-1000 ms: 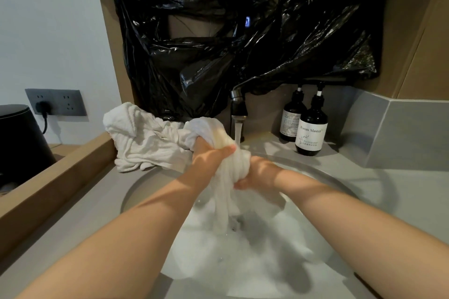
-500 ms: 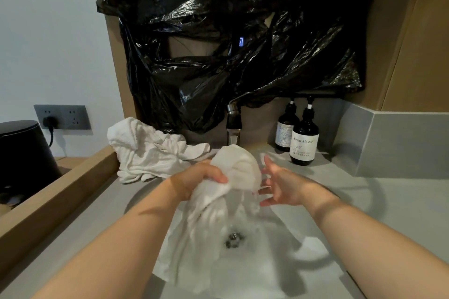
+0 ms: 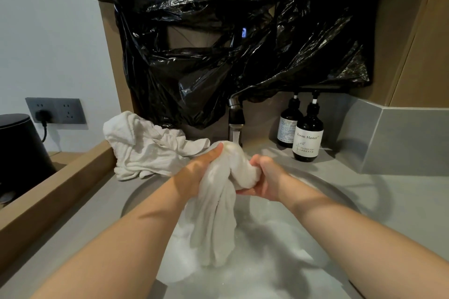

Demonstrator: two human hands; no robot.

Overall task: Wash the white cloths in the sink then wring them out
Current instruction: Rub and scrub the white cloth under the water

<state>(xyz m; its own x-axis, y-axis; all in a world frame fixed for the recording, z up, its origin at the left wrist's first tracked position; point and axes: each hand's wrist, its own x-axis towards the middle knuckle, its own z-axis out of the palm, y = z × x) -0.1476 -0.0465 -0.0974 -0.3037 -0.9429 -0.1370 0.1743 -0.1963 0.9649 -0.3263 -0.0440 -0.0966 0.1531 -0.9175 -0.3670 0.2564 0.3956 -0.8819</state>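
Two bare hands work over the round grey basin [image 3: 340, 192], and I read them from nine o'clock round to three. At nine o'clock a black cylindrical bin [image 3: 19, 148] stands below a grey wall socket [image 3: 56, 110], behind a wooden ledge [image 3: 60, 184]. At ten o'clock a crumpled heap of white cloths [image 3: 148, 150] lies on the grey countertop [image 3: 401, 201] beside the basin rim, which I judge is the pile waiting its turn. At centre my left hand [image 3: 194, 175] is clamped around the neck of a wet white cloth [image 3: 218, 213], whose tail hangs down into the foamy water [image 3: 267, 262]. My right hand [image 3: 264, 177] closes on the bunched upper end, the two hands nearly touching; I take this for rubbing the fabric against itself under the stream. At twelve o'clock the chrome tap [image 3: 235, 116] runs water onto the bundle, which explains holding it high. Crinkled black plastic sheeting [image 3: 230, 43] covers the wall above. At two o'clock two dark pump bottles [image 3: 307, 138] stand clear of the splashing, against the grey upstand.
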